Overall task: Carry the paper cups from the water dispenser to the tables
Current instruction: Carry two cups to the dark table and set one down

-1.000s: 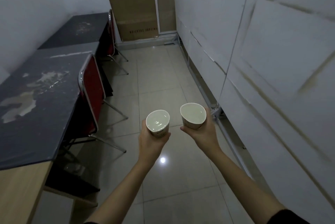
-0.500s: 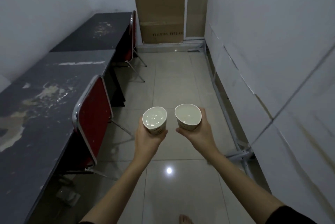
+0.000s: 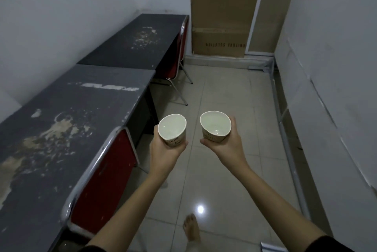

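I hold two white paper cups with water in them, side by side over the tiled floor. My left hand (image 3: 164, 153) grips the left cup (image 3: 172, 128) from below. In my right hand (image 3: 229, 145) is the right cup (image 3: 215, 125), tilted slightly toward me. Two dark, scuffed tables stand along the left wall: the near table (image 3: 67, 121) is just left of my left hand, and the far table (image 3: 138, 39) is beyond it.
A red chair (image 3: 104, 178) is tucked under the near table, another red chair (image 3: 180, 52) under the far one. Tall cardboard boxes (image 3: 222, 11) lean on the back wall. White panels (image 3: 330, 88) line the right side. My bare foot (image 3: 191, 229) is on the tiles.
The view has advanced down the aisle and turned left; the tables and near chair now sit closer. Both cups stay held, now a little farther apart.
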